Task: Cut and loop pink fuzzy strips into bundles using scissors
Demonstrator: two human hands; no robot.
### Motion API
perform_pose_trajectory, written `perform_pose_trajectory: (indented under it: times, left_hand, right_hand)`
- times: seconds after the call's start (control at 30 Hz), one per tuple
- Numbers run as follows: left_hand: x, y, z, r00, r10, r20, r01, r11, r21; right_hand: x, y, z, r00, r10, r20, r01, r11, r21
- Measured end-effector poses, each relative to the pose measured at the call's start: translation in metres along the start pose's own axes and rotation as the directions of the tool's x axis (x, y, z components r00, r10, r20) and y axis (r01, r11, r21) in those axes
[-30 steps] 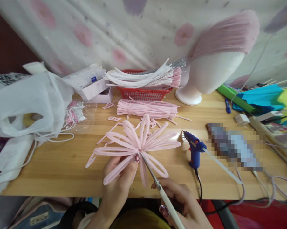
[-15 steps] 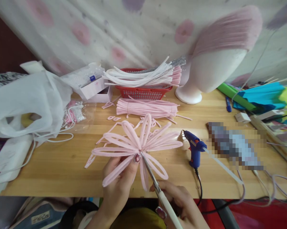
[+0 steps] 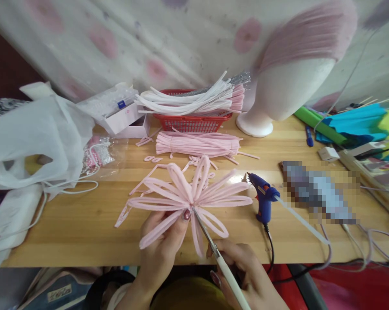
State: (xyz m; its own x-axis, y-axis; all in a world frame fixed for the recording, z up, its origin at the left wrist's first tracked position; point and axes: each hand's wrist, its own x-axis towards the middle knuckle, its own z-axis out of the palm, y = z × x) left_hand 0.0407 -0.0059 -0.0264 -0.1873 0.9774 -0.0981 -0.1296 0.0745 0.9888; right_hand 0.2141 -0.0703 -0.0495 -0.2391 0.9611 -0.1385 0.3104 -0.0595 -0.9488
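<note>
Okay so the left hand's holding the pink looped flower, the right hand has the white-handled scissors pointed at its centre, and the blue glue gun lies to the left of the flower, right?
Not quite: the blue glue gun lies to the right of the pink looped flower, as the head view shows. The rest is right.

- Beyond your flower (image 3: 190, 200), the pipe-cleaner bundle (image 3: 197, 144) lies before the basket (image 3: 194, 125).
- To your right lies the glue gun (image 3: 264, 199), the mannequin head (image 3: 287, 90) behind it.
- The plastic bag (image 3: 52, 133) sits at your left.
</note>
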Motion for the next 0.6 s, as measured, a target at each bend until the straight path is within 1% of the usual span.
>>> perform_pose_trajectory:
  times: [0.07, 0.1, 0.17, 0.23, 0.3, 0.33, 0.4, 0.47, 0.5, 0.53, 0.6]
  left_hand:
    - [0.002, 0.000, -0.003, 0.999, 0.009, 0.040, -0.010, 1.000, 0.027]
    - [0.004, 0.001, -0.005, 0.996, 0.022, 0.085, -0.026, 0.999, 0.048]
    - [0.009, 0.003, -0.008, 0.981, 0.062, 0.184, -0.078, 0.994, 0.082]
    - [0.015, 0.005, -0.011, 0.961, 0.108, 0.256, -0.141, 0.983, 0.113]
    - [0.021, 0.006, -0.013, 0.947, 0.133, 0.292, -0.182, 0.972, 0.147]
    - [0.024, 0.005, -0.013, 0.948, 0.133, 0.291, -0.183, 0.971, 0.153]
    - [0.028, 0.002, -0.014, 0.957, 0.108, 0.269, -0.145, 0.982, 0.121]
    - [0.032, -0.002, -0.014, 0.970, 0.059, 0.235, -0.074, 0.996, 0.054]
    - [0.034, -0.004, -0.014, 0.971, 0.040, 0.237, -0.047, 0.999, 0.025]
    - [0.035, -0.006, -0.014, 0.966, 0.027, 0.256, -0.029, 1.000, 0.005]
    - [0.038, -0.008, -0.014, 0.961, 0.023, 0.274, -0.017, 1.000, -0.022]
  right_hand:
    - [0.003, 0.001, 0.000, 1.000, 0.018, 0.024, -0.019, 0.998, 0.053]
    - [0.004, 0.001, 0.000, 0.999, 0.029, 0.038, -0.031, 0.997, 0.070]
    - [0.008, -0.001, -0.001, 0.998, 0.040, 0.057, -0.044, 0.996, 0.080]
    - [0.012, -0.005, -0.002, 0.995, 0.036, 0.089, -0.043, 0.996, 0.079]
    - [0.015, -0.010, -0.003, 0.993, 0.038, 0.114, -0.050, 0.993, 0.105]
    - [0.017, -0.011, -0.003, 0.991, 0.048, 0.128, -0.065, 0.989, 0.133]
    - [0.018, -0.012, -0.003, 0.984, 0.095, 0.153, -0.127, 0.968, 0.215]
    - [0.018, -0.011, -0.001, 0.964, 0.172, 0.204, -0.229, 0.926, 0.299]
    - [0.018, -0.010, 0.000, 0.953, 0.197, 0.230, -0.266, 0.906, 0.328]
    - [0.018, -0.008, 0.000, 0.948, 0.209, 0.241, -0.286, 0.893, 0.347]
    - [0.018, -0.007, 0.000, 0.953, 0.203, 0.227, -0.275, 0.891, 0.361]
